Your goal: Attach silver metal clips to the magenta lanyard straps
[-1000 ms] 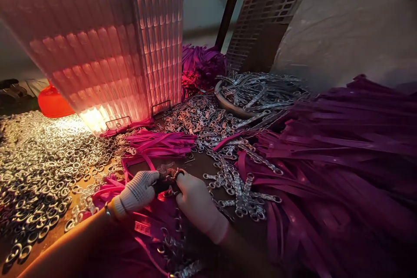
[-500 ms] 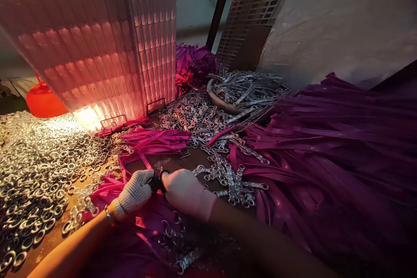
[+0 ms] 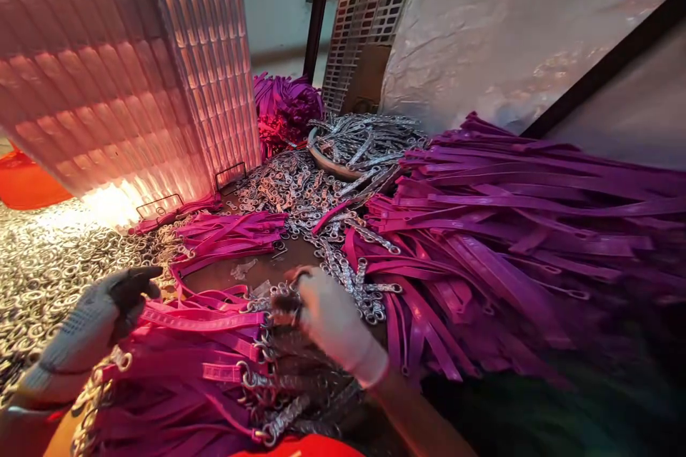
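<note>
My left hand [image 3: 88,328], in a white knit glove with dark fingertips, pinches the left end of a pink strap [image 3: 201,320] that stretches level to the right. My right hand [image 3: 329,318], in a pale glove, is closed on the strap's other end, where a small metal clip [image 3: 281,303] sits. Below both hands lies a heap of pink straps with metal clips attached [image 3: 214,378]. Loose metal clip chains [image 3: 351,278] lie just beyond my right hand.
A big pile of purple straps [image 3: 509,228] fills the right. Loose metal rings [image 3: 48,257] cover the table at left. A lit ribbed plastic sheet [image 3: 107,78] leans at the back left. A round tray of metal pieces [image 3: 354,143] stands behind.
My hands were together at one small piece; now they have drawn apart, the left moving left and down, with a pink strap stretched between them. The view has shifted left.
</note>
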`<state>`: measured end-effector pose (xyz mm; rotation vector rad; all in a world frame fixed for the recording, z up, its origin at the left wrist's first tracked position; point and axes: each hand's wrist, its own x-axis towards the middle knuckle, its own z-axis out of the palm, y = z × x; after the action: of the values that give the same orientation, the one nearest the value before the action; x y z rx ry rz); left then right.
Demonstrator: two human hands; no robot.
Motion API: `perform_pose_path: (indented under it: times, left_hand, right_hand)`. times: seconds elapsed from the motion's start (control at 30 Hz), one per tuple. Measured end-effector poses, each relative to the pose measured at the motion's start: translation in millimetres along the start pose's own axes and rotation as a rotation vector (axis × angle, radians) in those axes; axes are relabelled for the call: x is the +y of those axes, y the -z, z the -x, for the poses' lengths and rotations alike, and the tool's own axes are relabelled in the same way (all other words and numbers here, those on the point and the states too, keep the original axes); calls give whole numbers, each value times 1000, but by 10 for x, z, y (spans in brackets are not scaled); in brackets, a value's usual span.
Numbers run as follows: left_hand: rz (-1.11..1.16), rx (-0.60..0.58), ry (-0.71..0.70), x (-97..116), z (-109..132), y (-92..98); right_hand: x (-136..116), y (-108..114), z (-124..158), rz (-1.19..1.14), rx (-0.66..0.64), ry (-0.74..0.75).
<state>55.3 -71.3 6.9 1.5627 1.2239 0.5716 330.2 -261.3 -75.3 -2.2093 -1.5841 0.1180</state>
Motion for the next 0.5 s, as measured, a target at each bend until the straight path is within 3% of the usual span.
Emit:
perform_pose_path:
  times: [0.1, 0.17, 0.3, 0.4, 0.5]
  left_hand:
    - [384, -175, 239, -101, 29, -367]
    - [527, -311, 344, -118, 38, -648]
    - [623, -488, 353, -79, 70, -1051]
    - [583, -488, 271, -83, 112, -1161]
    - [556, -448, 197, -115, 147, -1168]
  right_hand:
    - [525, -132, -68, 279, -20, -438]
    - [756, -272, -110, 381, -60, -550]
    - [939, -471, -126, 323, -67, -615]
    - [1005, -495, -106, 244, -93, -645]
    - [990, -459, -73, 174, 3, -523]
